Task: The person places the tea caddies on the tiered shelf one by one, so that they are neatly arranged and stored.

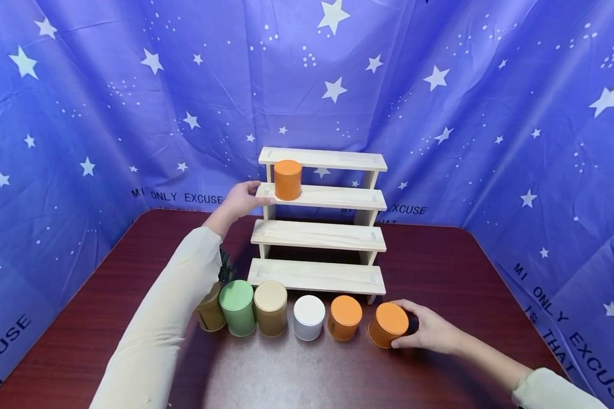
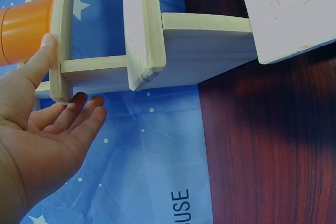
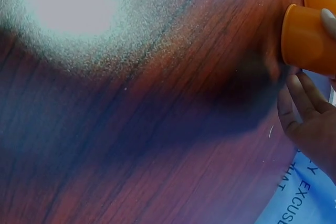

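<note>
My left hand (image 1: 241, 200) is at the left end of the second shelf from the top of a pale wooden stepped rack (image 1: 317, 234). Its thumb touches the shelf's front edge, while the other fingers lie loosely past the shelf's end (image 2: 62, 85). Just right of the thumb, an orange canister (image 1: 288, 180) stands upright on that shelf. On the table at the right, my right hand (image 1: 430, 329) holds another orange canister (image 1: 389, 325) between thumb and fingers. The right wrist view shows the thumb on this canister's side (image 3: 310, 40); some fingers are cut off there.
A row of closed canisters stands before the rack: brown-gold (image 1: 212, 312) partly behind the left sleeve, green (image 1: 239, 309), tan (image 1: 271, 309), white (image 1: 309, 319) and orange (image 1: 345, 319). A blue starred curtain (image 1: 440, 113) surrounds the dark red table (image 1: 440, 255).
</note>
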`<move>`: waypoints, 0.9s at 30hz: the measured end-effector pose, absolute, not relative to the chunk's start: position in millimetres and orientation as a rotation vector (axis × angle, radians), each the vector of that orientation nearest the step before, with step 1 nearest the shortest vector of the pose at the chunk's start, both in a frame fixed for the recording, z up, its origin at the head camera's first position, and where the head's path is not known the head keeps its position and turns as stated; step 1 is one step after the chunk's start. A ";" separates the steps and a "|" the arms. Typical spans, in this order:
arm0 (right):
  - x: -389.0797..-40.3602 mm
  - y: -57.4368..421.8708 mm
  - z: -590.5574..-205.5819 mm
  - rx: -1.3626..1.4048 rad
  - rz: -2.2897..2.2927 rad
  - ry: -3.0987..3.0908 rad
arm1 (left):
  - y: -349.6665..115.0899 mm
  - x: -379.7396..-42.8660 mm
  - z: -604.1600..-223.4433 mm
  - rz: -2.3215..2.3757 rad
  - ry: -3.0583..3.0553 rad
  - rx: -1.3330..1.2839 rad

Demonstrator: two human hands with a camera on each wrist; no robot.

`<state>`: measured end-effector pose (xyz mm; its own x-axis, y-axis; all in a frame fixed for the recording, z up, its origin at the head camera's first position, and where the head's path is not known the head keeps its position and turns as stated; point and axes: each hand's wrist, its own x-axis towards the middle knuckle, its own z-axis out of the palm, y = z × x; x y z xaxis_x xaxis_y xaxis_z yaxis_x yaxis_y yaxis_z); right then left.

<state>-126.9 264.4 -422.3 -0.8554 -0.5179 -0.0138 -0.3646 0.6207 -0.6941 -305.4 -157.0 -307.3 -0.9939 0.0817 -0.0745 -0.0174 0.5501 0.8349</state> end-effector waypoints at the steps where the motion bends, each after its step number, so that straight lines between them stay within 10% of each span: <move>1: -126.7 264.3 -422.5 -0.722 -1.062 2.630 | -157.0 -305.6 -307.2 1.441 2.672 0.056; 27: -122.2 268.8 -421.2 -0.593 -1.153 2.619 | -157.4 -307.1 -308.6 1.445 2.676 0.047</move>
<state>-122.2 268.8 -421.2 -0.8948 -0.4450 -0.0367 -0.2734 0.6110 -0.7429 -307.1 -157.4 -308.6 -0.9945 0.0747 -0.0731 -0.0202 0.5491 0.8355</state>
